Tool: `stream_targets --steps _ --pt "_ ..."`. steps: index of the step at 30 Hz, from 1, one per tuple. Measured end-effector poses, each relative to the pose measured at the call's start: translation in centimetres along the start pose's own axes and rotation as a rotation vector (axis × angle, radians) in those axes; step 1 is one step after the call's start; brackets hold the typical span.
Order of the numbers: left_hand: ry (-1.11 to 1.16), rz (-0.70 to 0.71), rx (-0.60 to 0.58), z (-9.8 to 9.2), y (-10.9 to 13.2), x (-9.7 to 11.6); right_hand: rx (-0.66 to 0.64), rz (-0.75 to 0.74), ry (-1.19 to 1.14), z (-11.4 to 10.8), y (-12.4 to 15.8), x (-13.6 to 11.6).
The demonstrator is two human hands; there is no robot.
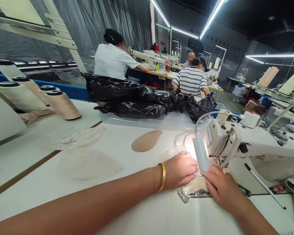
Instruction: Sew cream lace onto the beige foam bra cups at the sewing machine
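A pale pink cloth piece (pixel 189 143) with a white lace edge (pixel 180 142) lies under a small lit work lamp (pixel 201 155) at the sewing machine (pixel 247 133). My left hand (pixel 181 169), a gold bracelet at its wrist, presses on the near side of this piece with fingers bent and close together. Just right of the lamp, my right hand (pixel 221 187) has its thumb and fingers drawn together at the cloth's near edge. The lamp covers the needle area and part of the cloth. A beige teardrop-shaped pad (pixel 147 141) lies flat to the left.
Black plastic bags (pixel 132 96) fill a clear bin behind the table. Thread cones (pixel 62 104) stand at left, near sheer pale fabric (pixel 88 163). A white pen (pixel 266 186) lies right of my right hand. People (pixel 112 58) sit at other machines beyond.
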State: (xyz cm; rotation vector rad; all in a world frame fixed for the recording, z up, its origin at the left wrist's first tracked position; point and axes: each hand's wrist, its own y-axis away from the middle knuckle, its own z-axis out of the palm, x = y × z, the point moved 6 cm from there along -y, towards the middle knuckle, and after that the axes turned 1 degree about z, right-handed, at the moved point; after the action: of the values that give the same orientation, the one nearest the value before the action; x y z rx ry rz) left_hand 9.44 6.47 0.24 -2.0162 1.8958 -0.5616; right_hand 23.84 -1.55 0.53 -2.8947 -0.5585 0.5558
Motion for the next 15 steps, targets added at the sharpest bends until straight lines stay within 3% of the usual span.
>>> stream_targets --steps 8,15 --pt "-0.097 -0.075 -0.051 0.0 -0.6 -1.0 0.055 -0.012 0.046 0.0 0.1 0.1" --pt "-0.143 -0.309 -0.187 -0.7 -1.6 -1.0 0.09 -0.014 -0.002 0.2 0.0 0.7"
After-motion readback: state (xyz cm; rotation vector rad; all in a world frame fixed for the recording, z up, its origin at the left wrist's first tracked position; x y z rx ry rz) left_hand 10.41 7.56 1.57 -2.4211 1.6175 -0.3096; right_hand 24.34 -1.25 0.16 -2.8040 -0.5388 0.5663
